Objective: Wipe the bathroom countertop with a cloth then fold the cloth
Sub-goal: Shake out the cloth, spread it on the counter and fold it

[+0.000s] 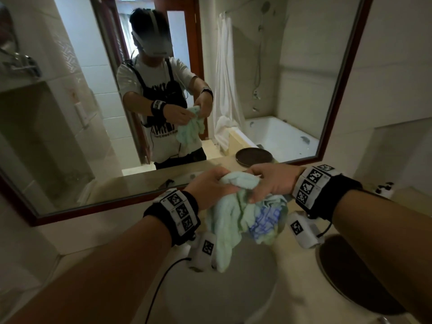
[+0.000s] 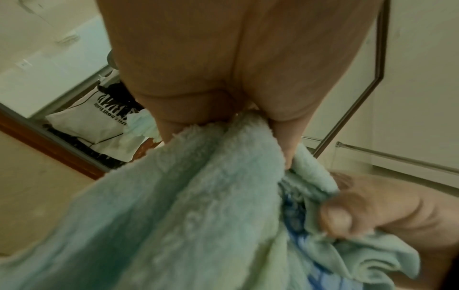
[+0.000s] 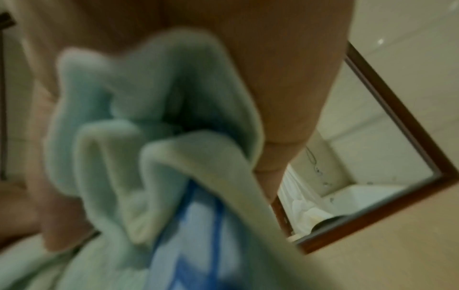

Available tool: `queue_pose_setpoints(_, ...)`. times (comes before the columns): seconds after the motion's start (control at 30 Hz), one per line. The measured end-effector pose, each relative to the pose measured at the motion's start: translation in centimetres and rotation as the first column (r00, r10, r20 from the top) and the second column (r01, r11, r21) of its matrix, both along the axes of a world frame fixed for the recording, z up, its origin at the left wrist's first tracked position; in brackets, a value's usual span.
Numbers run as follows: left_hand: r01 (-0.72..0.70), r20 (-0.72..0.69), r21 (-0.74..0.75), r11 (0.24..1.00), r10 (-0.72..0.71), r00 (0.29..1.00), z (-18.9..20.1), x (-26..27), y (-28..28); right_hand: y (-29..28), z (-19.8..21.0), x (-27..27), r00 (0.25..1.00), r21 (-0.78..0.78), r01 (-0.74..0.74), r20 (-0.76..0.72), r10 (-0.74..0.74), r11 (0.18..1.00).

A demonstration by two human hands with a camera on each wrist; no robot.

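A crumpled pale green cloth (image 1: 236, 213) with a blue printed patch hangs bunched in the air above the countertop (image 1: 294, 272), in front of the mirror. My left hand (image 1: 210, 185) grips its upper left part; in the left wrist view the fingers (image 2: 285, 137) curl into the fluffy cloth (image 2: 198, 206). My right hand (image 1: 271, 181) pinches the upper right part, with its thumb (image 2: 347, 213) pressed on a fold. The right wrist view is blurred and shows the cloth (image 3: 154, 137) bunched under the palm.
A grey round basin (image 1: 224, 288) lies below the cloth. A dark round tray (image 1: 350, 277) sits on the counter at the right. The framed mirror (image 1: 327, 113) stands close behind the hands and reflects a bathtub and the person.
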State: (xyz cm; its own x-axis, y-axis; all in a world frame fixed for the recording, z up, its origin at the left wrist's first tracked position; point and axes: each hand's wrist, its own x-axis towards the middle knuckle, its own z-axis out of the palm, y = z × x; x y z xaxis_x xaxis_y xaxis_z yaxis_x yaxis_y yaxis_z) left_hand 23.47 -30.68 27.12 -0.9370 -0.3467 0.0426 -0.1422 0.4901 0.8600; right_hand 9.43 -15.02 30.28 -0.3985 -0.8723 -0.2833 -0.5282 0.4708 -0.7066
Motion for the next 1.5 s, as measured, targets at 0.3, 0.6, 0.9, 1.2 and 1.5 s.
queue_pose_setpoints(0.3, 0.012, 0.143, 0.186, 0.982, -0.039, 0.989, 0.3, -1.6, 1.6, 3.6, 0.5, -4.3, 0.962, -0.006, 0.116, -0.249, -0.114, 0.993)
queue_pose_setpoints(0.6, 0.086, 0.274, 0.261, 0.961, -0.16, 0.948, -0.8, -2.7, 1.5, 1.3, 1.6, -4.2, 0.974, -0.323, 0.15, -0.112, -0.195, 0.934)
queue_pose_setpoints(0.9, 0.016, 0.091, 0.026, 1.0, -0.018, 0.996, -1.5, -3.4, 1.2, -0.6, 3.2, -2.9, 0.97, -0.364, 0.037, -0.211, -0.122, 0.931)
queue_pose_setpoints(1.2, 0.019, -0.135, 0.368, 0.93, 0.033, 0.99, -0.4, -3.8, 2.7, -1.4, 2.7, -3.1, 0.946, -0.33, 0.018, -0.301, -0.123, 0.944)
queue_pose_setpoints(1.5, -0.095, -0.04, 0.339, 0.936, 0.115, 0.993, -0.1, -3.6, 2.3, -0.6, 1.5, -5.2, 0.96, -0.147, -0.079, -0.278, 0.036, 0.986)
